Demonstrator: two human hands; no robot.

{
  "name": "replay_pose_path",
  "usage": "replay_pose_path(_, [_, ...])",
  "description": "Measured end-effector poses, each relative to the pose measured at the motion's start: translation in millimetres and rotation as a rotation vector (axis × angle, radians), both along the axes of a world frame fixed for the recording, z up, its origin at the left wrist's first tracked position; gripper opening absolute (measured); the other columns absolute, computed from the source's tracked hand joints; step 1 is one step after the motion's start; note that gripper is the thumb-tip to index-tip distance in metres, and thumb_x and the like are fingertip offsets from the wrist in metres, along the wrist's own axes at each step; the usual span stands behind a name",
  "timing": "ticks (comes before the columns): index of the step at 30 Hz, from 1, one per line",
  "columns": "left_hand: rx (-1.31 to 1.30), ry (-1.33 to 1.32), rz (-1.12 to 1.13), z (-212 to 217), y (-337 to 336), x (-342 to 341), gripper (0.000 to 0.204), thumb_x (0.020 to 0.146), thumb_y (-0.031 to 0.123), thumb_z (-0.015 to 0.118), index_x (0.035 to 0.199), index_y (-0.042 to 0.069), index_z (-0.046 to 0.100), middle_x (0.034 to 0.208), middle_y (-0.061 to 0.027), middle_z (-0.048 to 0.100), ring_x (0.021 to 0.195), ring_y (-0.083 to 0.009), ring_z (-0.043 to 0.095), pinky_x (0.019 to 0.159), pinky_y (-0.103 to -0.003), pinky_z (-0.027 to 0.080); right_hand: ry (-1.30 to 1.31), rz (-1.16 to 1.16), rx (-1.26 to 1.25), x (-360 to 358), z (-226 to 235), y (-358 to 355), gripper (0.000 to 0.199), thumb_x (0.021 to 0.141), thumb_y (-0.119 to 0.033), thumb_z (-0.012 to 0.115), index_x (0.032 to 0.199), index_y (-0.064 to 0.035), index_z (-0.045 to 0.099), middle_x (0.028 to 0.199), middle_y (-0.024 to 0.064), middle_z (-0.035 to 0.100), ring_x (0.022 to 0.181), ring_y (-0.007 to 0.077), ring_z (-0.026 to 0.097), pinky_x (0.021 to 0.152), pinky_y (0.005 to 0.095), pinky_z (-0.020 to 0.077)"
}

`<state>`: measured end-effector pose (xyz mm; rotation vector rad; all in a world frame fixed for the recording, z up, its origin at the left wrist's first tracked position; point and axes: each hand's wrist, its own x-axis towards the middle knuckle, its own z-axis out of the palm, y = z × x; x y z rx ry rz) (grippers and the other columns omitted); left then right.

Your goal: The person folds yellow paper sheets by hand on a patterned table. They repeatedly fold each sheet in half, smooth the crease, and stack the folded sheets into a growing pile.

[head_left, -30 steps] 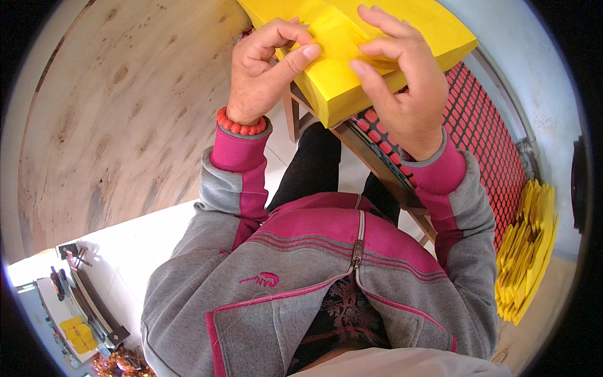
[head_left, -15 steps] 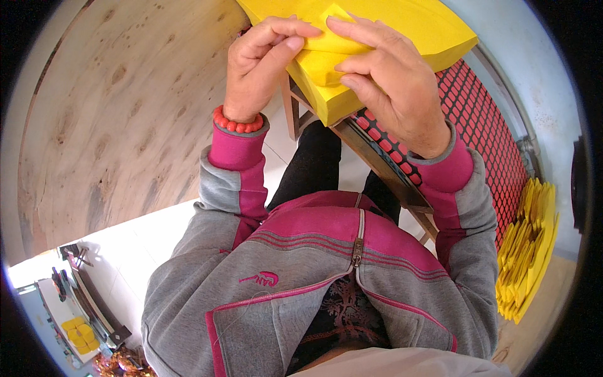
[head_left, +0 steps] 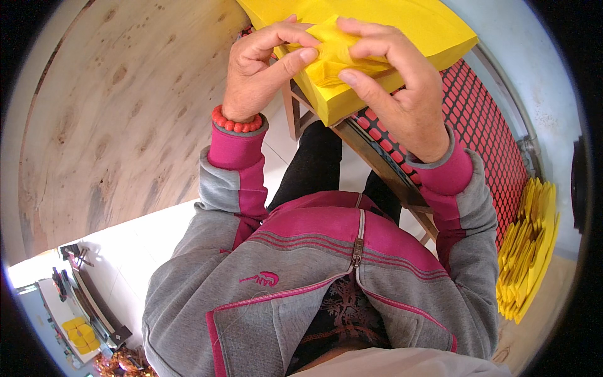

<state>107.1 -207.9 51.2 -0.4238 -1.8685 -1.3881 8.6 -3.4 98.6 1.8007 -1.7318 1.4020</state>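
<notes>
In front of me, a piece of partly folded yellow paper (head_left: 333,53) rises in loose creases above a thick stack of yellow paper (head_left: 433,28). My left hand (head_left: 267,66), with a red bead bracelet (head_left: 237,120) at the wrist, pinches the folded piece's left side between thumb and index finger. At its right side, my right hand (head_left: 402,81) has the thumb and curved fingers around the paper, the thumb tip on its near edge. The underside of the folds is hidden.
The stack rests on a wooden-framed stand (head_left: 383,163) with a red-and-black patterned cover (head_left: 480,119). A plywood board (head_left: 119,119) stands at left. Folded yellow pieces (head_left: 527,251) are piled at right. A low table (head_left: 56,314) holds yellow pieces at lower left.
The paper between my hands has gone from flatter folds to a puffed, creased shape. My right hand's fingers have spread wider around it; the left hand has moved slightly.
</notes>
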Motion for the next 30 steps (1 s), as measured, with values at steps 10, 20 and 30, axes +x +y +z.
replay_pose_path(10, [0.225,0.011,-0.032,-0.7,13.3,-0.6,0.012,0.098,0.005,0.065,0.108,-0.001,0.063,0.101,-0.0052,0.071,0.094,-0.009,0.066,0.085,-0.022,0.051,0.221,-0.053,0.054,-6.0,8.6,3.0,0.018,0.08,-0.01,0.078,0.092,-0.0029,0.066,0.126,0.0266,0.063,0.114,0.0423,0.062,0.099,0.0448,0.0485])
replay_pose_path(20, [0.059,0.024,-0.074,-0.2,0.6,1.8,0.012,0.093,0.002,0.065,0.104,0.002,0.069,0.105,-0.0061,0.072,0.104,-0.012,0.065,0.112,-0.037,0.039,0.198,-0.059,0.064,-2.4,2.4,3.4,0.014,0.088,-0.007,0.072,0.097,-0.001,0.063,0.129,0.0204,0.063,0.124,0.0334,0.061,0.098,0.0351,0.0486])
replay_pose_path(30, [0.002,0.0,-0.024,0.5,0.6,1.2,0.005,0.091,0.008,0.07,0.094,0.005,0.072,0.098,-0.0028,0.073,0.098,-0.0126,0.065,0.117,-0.042,0.033,0.089,-0.042,0.036,-0.7,-0.2,1.5,0.013,0.088,-0.007,0.072,0.096,-0.001,0.064,0.128,0.0207,0.064,0.124,0.034,0.061,0.099,0.0357,0.0483])
